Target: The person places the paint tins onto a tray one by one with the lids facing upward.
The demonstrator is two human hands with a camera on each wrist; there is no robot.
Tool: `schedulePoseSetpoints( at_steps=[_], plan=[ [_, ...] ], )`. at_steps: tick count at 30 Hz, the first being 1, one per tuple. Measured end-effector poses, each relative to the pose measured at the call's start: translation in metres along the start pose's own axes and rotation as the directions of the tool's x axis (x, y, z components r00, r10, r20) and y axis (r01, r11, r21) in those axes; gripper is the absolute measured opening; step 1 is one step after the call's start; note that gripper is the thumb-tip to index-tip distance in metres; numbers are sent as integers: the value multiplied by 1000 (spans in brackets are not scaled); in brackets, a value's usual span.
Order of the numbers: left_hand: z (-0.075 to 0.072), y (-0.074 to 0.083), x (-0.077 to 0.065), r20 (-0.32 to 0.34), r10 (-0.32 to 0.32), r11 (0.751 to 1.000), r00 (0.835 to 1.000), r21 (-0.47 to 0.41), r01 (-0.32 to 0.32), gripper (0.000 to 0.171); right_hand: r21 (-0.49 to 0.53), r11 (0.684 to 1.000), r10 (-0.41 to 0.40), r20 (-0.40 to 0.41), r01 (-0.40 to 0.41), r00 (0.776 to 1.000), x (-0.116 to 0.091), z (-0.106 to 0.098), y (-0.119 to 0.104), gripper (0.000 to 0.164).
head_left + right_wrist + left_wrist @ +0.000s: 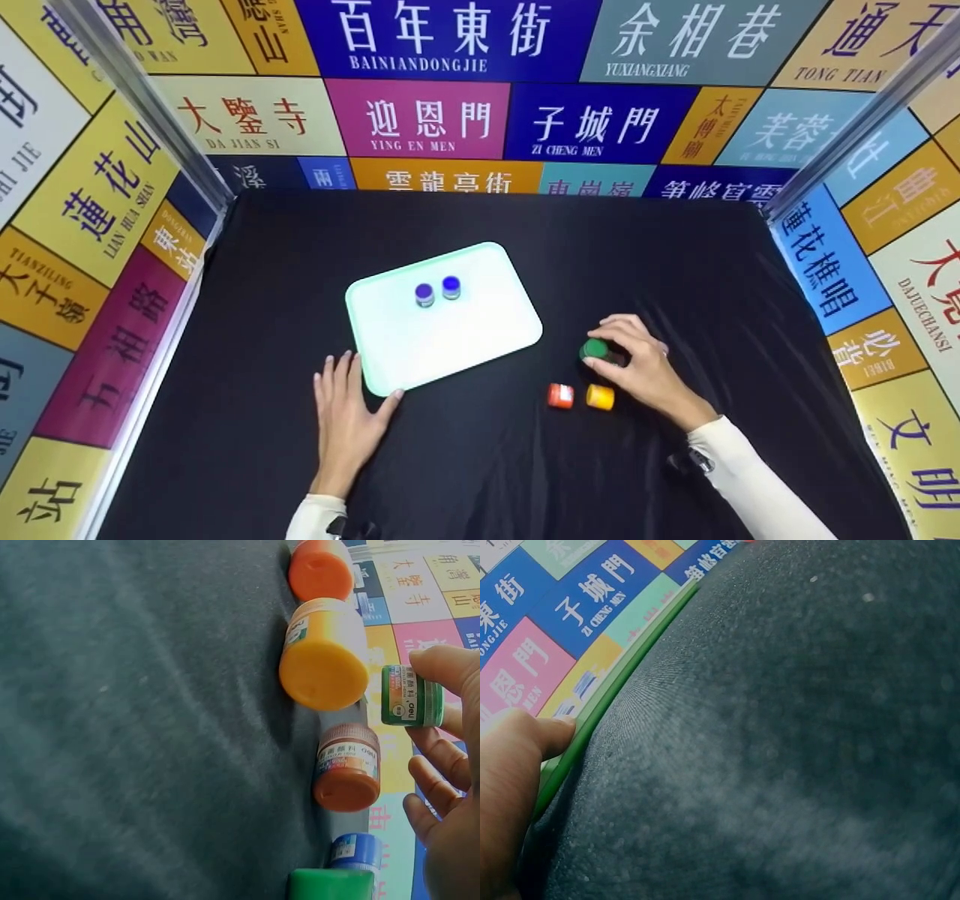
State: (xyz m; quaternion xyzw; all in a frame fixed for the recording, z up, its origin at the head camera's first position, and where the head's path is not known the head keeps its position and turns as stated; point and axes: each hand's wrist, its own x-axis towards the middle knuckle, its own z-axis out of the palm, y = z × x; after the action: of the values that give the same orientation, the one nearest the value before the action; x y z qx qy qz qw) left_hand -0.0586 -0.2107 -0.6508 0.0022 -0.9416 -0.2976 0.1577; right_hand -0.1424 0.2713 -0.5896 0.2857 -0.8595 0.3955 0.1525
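My right hand point(634, 356) pinches a small green paint jar point(411, 696) between thumb and fingers, held off the cloth in the right wrist view. A red-orange jar point(560, 395) and a yellow jar point(600, 397) stand near that hand. A brown jar point(347, 767) shows below the held jar in the right wrist view. At the near left corner of a pale green-rimmed tray point(450, 341), my left hand point(346, 416) lies with fingers straight, its thumb touching the rim. Two jars, one purple-topped point(424, 294) and one blue-topped point(451, 286), stand on the tray.
Black cloth point(480, 465) covers the table. Another blue jar point(355, 850) and a green one point(330, 885) appear at the lower edge of the right wrist view. Panels point(420, 120) with coloured lettering wall in the back and both sides.
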Motion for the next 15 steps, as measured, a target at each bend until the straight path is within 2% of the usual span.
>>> schedulePoseSetpoints(
  at_steps=[8,15],
  plan=[
    [1,0,1,-3,2,1000,1000,-5,-2,96,110,994,32,-64,-25,997,11,14,4,50],
    [0,0,1,7,-8,1000,1000,2,8,96,138,986,96,-32,-90,995,26,17,3,41]
  ],
)
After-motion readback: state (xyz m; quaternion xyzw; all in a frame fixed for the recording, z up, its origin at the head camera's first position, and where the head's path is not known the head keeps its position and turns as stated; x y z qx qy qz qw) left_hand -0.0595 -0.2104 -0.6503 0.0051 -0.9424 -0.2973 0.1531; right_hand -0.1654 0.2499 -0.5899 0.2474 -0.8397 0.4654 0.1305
